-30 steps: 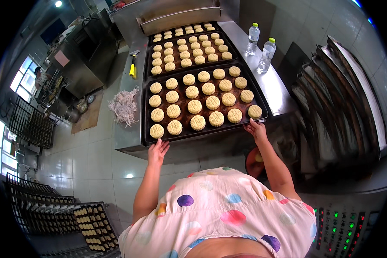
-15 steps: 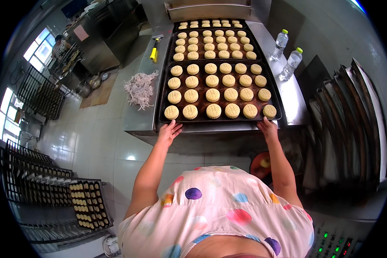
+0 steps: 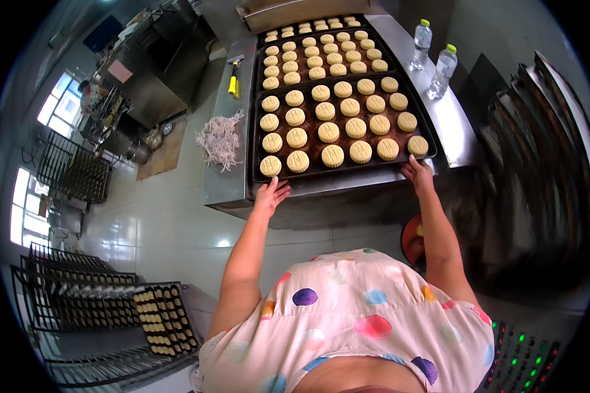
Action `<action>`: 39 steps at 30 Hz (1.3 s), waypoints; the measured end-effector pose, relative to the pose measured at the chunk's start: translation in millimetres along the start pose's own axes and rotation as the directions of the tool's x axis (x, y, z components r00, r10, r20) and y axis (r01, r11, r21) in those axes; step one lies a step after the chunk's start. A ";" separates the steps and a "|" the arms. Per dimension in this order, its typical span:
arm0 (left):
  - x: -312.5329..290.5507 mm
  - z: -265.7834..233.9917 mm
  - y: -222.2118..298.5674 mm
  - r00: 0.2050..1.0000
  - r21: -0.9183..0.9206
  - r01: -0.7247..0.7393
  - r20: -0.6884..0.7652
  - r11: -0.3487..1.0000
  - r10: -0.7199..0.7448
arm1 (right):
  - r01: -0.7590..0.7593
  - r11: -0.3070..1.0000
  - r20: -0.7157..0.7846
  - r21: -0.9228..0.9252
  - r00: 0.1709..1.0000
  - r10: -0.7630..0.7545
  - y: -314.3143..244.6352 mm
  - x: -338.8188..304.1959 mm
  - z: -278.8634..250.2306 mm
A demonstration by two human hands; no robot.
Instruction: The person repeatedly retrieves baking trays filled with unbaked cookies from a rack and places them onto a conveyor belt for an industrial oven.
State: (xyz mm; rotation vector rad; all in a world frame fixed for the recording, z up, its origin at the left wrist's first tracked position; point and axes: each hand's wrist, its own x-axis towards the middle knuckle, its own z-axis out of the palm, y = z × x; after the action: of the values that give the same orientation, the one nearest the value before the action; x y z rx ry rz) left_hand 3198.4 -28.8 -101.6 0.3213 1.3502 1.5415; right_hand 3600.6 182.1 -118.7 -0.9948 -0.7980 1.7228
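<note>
Rows of round, pale, stamped pastries (image 3: pixel 333 156) with fluted sides sit on a dark baking tray (image 3: pixel 347 171) at the near end of a metal worktop. My left hand (image 3: pixel 272 194) rests against the tray's near rim by the left corner, fingers spread, fingertips touching it. At the right corner my right hand (image 3: pixel 418 173) touches the same rim, its fingers also apart. Behind it lies a second tray of pastries (image 3: pixel 315 61), with a third tray of pastries (image 3: pixel 320 24) partly in view at the far end, before a metal opening.
A yellow-handled scraper (image 3: pixel 233 82) and a heap of pale shreds (image 3: pixel 220 141) lie left of the trays. Two clear bottles (image 3: pixel 422 44) (image 3: pixel 443 72) with green caps stand right. Dark trays (image 3: pixel 531 157) lean upright at far right. Racks (image 3: pixel 78 288) hold loaded trays at lower left.
The whole view has tilted, so the worktop and trays now slant. Both hands stay at the near tray's rim; I cannot tell whether the tray has slid on the worktop.
</note>
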 end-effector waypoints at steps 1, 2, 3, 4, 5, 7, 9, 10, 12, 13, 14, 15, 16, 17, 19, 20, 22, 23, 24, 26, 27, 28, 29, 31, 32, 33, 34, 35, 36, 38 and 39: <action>-1.7 1.2 -0.7 1.000 0.028 -0.005 -0.019 1.000 0.005 | 0.015 1.000 -0.008 -0.007 1.000 -0.015 3.8 0.5 1.0; -2.1 3.1 -3.2 0.999 0.053 -0.007 -0.031 0.999 0.009 | 0.033 0.999 -0.020 -0.018 0.999 -0.033 5.7 -0.1 0.4; -1.8 5.0 -4.2 0.999 0.105 -0.026 -0.042 0.994 0.030 | 0.056 0.998 -0.023 -0.042 0.998 -0.057 8.1 -0.1 1.2; -1.3 2.7 -8.0 0.997 0.150 -0.043 -0.059 0.988 0.052 | 0.085 0.996 -0.023 -0.040 0.996 -0.086 13.5 -0.1 5.2; -0.9 6.6 -13.2 0.995 0.192 -0.059 -0.066 0.980 0.073 | 0.073 0.996 -0.080 -0.046 0.994 -0.077 15.5 -0.7 6.9; -9.5 11.3 -25.0 0.998 0.259 -0.068 0.009 0.963 0.068 | 0.092 0.995 -0.174 0.024 0.981 -0.086 25.8 -6.6 10.7; -26.5 24.7 -34.8 0.995 0.268 -0.009 0.094 0.963 -0.017 | 0.055 0.995 -0.159 0.085 0.986 -0.041 35.5 -19.7 0.5; -38.8 20.8 -42.2 0.989 0.270 0.032 0.130 0.962 -0.069 | -0.005 0.996 -0.123 0.086 0.992 0.016 44.4 -32.0 -0.1; -58.0 15.1 -62.1 0.959 0.279 0.121 0.215 0.953 -0.184 | -0.107 0.992 -0.097 0.063 0.989 0.113 67.0 -52.6 -18.4; -67.8 7.5 -72.7 0.951 0.297 0.157 0.211 0.942 -0.225 | -0.156 0.987 -0.078 0.046 0.984 0.160 79.5 -59.9 -28.3; -76.3 -2.1 -85.0 0.951 0.312 0.192 0.176 0.931 -0.255 | -0.202 0.976 -0.099 0.083 0.973 0.210 99.2 -64.1 -45.7; -84.1 -13.4 -97.9 0.948 0.324 0.228 0.143 0.918 -0.286 | -0.245 0.962 -0.121 0.120 0.958 0.259 123.6 -65.6 -69.0; -89.3 -23.9 -111.1 0.942 0.338 0.261 0.114 0.904 -0.315 | -0.280 0.946 -0.144 0.160 0.942 0.303 140.6 -69.1 -89.8; -95.8 -38.2 -124.2 0.944 0.383 0.284 0.049 0.879 -0.326 | -0.299 0.936 -0.182 0.187 0.926 0.332 152.9 -76.1 -104.6; -101.3 -101.5 -158.1 0.941 0.524 0.304 -0.034 0.795 -0.338 | -0.337 0.907 -0.241 0.254 0.886 0.397 168.9 -91.1 -117.7; -101.7 -138.0 -173.7 0.937 0.618 0.299 -0.044 0.727 -0.348 | -0.365 0.899 -0.267 0.241 0.866 0.423 168.6 -96.4 -118.2; -130.8 -157.7 -187.1 0.937 0.830 0.309 -0.181 0.464 -0.300 | -0.415 0.891 -0.338 0.184 0.824 0.454 166.7 -99.4 -123.8; -145.7 -169.8 -185.2 0.931 0.857 0.294 -0.156 0.423 -0.331 | -0.414 0.897 -0.328 0.151 0.836 0.441 165.1 -95.6 -122.5; -156.7 -170.9 -185.3 0.921 0.847 0.321 -0.177 0.423 -0.346 | -0.415 0.903 -0.314 0.111 0.847 0.428 163.2 -89.9 -120.2; -182.4 -160.6 -183.6 0.897 0.779 0.415 -0.264 0.470 -0.353 | -0.364 0.931 -0.304 0.037 0.883 0.358 156.4 -76.1 -106.5; -193.1 -154.0 -187.2 0.875 0.709 0.478 -0.333 0.519 -0.352 | -0.313 0.950 -0.305 0.006 0.904 0.299 152.4 -70.0 -96.2; -198.2 -162.7 -196.6 0.845 0.520 0.531 -0.265 0.669 -0.465 | -0.268 0.963 -0.274 -0.018 0.928 0.253 145.6 -62.1 -74.3; -192.2 -187.3 -213.1 0.828 0.308 0.560 -0.167 0.770 -0.535 | -0.239 0.971 -0.264 0.008 0.936 0.233 137.5 -55.5 -57.7; -177.2 -173.2 -230.9 0.872 0.293 0.486 -0.105 0.823 -0.478 | -0.167 0.985 -0.314 0.034 0.934 0.169 127.9 -32.8 -50.7; -175.5 -143.6 -235.7 0.908 0.483 0.418 -0.196 0.770 -0.370 | -0.151 0.988 -0.349 0.038 0.924 0.155 122.7 -25.5 -38.6; -176.2 -127.5 -241.2 0.933 0.592 0.359 -0.202 0.722 -0.298 | -0.131 0.986 -0.346 0.103 0.925 0.159 118.4 -24.1 -25.0; -174.3 -114.5 -245.9 0.952 0.697 0.304 -0.199 0.649 -0.233 | -0.109 0.979 -0.352 0.171 0.921 0.164 112.1 -22.8 -15.4; -178.5 -103.4 -249.8 0.974 0.705 0.224 -0.143 0.673 -0.175 | -0.130 0.974 -0.364 0.184 0.912 0.191 106.6 -24.6 -2.9; -181.8 -94.2 -248.9 0.989 0.720 0.141 -0.079 0.679 -0.122 | -0.145 0.968 -0.390 0.204 0.895 0.216 99.6 -30.9 9.9; -188.0 -80.5 -247.8 0.999 0.767 0.039 -0.026 0.640 -0.029 | -0.170 0.975 -0.398 0.141 0.892 0.214 92.6 -40.7 23.1; -192.0 -78.1 -246.3 1.000 0.791 -0.012 0.009 0.612 0.008 | -0.185 0.978 -0.449 0.101 0.868 0.211 93.6 -38.0 29.0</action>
State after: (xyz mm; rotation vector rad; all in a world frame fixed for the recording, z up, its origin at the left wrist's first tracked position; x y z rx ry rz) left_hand 3349.8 -263.8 -261.1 0.8831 1.9850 0.8364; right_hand 3544.5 113.5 -175.2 -1.4168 -0.3471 1.5718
